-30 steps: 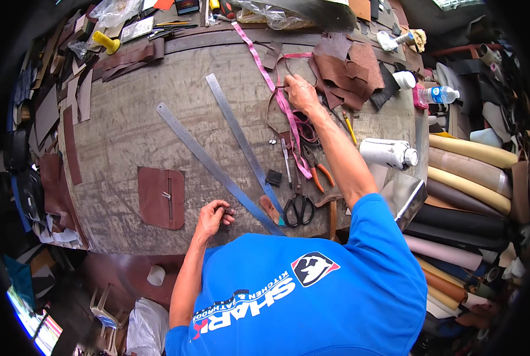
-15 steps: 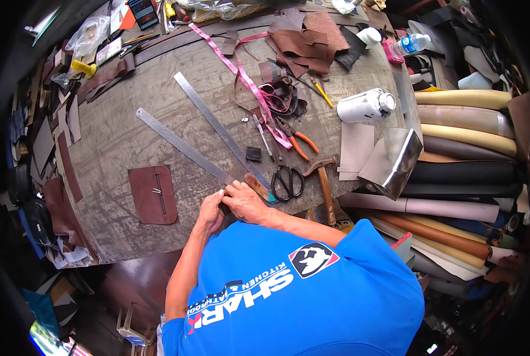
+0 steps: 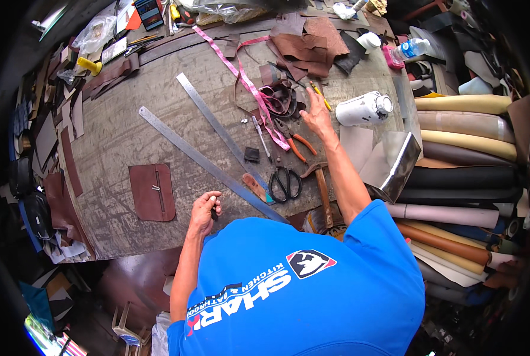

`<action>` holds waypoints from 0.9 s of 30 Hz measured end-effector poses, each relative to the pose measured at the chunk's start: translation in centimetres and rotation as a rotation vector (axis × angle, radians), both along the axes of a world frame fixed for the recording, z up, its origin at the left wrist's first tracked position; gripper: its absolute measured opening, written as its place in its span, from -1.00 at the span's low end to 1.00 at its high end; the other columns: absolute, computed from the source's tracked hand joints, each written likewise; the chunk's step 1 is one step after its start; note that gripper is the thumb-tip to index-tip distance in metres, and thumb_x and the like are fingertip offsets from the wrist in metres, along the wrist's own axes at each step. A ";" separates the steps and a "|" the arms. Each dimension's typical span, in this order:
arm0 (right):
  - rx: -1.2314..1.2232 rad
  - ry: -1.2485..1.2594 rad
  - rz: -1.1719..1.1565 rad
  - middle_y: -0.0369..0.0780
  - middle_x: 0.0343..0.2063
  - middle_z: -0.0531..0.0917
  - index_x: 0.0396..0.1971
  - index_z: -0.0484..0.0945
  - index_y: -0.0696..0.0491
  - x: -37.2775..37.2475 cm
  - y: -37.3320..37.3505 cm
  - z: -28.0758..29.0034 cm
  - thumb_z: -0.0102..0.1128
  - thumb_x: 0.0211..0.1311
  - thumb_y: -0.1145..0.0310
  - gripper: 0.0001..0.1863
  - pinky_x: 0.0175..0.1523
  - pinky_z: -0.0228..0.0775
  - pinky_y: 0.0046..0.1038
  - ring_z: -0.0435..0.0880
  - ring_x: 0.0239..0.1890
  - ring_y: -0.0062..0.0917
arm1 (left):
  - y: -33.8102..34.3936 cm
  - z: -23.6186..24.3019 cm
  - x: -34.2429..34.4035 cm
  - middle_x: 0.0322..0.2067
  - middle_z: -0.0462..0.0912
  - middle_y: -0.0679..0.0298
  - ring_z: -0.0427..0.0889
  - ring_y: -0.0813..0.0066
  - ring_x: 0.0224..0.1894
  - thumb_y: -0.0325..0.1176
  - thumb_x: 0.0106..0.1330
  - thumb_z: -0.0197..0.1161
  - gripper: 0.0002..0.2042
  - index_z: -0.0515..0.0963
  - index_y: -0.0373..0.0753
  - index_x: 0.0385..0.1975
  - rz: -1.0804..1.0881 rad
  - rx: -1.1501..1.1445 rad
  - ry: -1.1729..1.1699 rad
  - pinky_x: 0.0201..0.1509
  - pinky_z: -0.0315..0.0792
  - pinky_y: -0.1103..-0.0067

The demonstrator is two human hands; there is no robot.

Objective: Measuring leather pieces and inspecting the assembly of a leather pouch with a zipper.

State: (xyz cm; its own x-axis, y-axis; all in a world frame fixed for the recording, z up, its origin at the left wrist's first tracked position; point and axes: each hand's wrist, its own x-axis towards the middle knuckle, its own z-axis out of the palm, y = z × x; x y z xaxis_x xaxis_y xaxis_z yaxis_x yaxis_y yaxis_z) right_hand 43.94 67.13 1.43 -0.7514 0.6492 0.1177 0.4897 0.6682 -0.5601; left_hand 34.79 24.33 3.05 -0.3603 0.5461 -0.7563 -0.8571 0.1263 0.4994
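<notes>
My left hand (image 3: 205,207) is curled at the table's front edge, beside the near end of a long steel ruler (image 3: 211,169); it seems to pinch a small dark piece. My right hand (image 3: 317,113) reaches out with fingers spread, resting on the worktable (image 3: 116,136) beside orange-handled pliers (image 3: 297,143) and a bundle of brown leather straps (image 3: 279,98). A yellow pencil (image 3: 320,95) lies just beyond its fingertips. A brown leather panel (image 3: 152,191) lies flat to the left of my left hand.
A second steel ruler (image 3: 217,127), black scissors (image 3: 284,183), a hammer (image 3: 321,187) and a pink strap (image 3: 241,77) lie mid-table. A white canister (image 3: 366,108) and a bent metal sheet (image 3: 395,166) sit right. Leather rolls (image 3: 467,148) are stacked at far right.
My right hand came back from the far straps to meet my left hand by the ruler, then reached out again to the pliers. My left hand stayed near the front edge.
</notes>
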 end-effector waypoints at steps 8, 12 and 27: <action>-0.079 -0.165 -0.072 0.03 -0.30 0.59 -0.20 0.49 0.15 -0.4 1.8 -3.4 0.28 0.03 0.42 -0.69 -0.05 0.39 -0.21 0.56 -0.14 -0.04 | 0.4 0.1 -0.1 -0.42 0.52 0.28 0.50 0.57 -0.48 -0.42 0.45 0.03 -0.81 0.42 -0.34 -0.03 -0.017 -0.011 0.035 -0.41 0.42 0.64; 0.057 0.082 -0.261 0.03 -0.36 0.52 -0.26 0.45 0.19 2.1 1.6 0.2 0.21 0.13 0.44 -0.78 -0.09 0.35 -0.12 0.51 -0.23 0.01 | 0.0 -0.2 0.1 -0.41 0.53 0.27 0.52 0.57 -0.47 -0.44 0.45 0.02 -0.82 0.42 -0.35 -0.04 -0.009 -0.036 0.038 -0.40 0.44 0.63; 0.056 -0.014 0.519 -0.10 -0.34 0.55 -0.26 0.48 0.15 -3.1 -16.1 10.9 0.13 -0.03 0.52 -0.75 -0.16 0.38 -0.28 0.54 -0.26 -0.23 | 5.5 3.6 -1.8 -0.29 0.57 0.21 0.59 0.46 -0.28 -0.21 0.50 -0.05 -0.69 0.47 -0.34 -0.07 0.012 0.167 -0.080 -0.21 0.52 0.50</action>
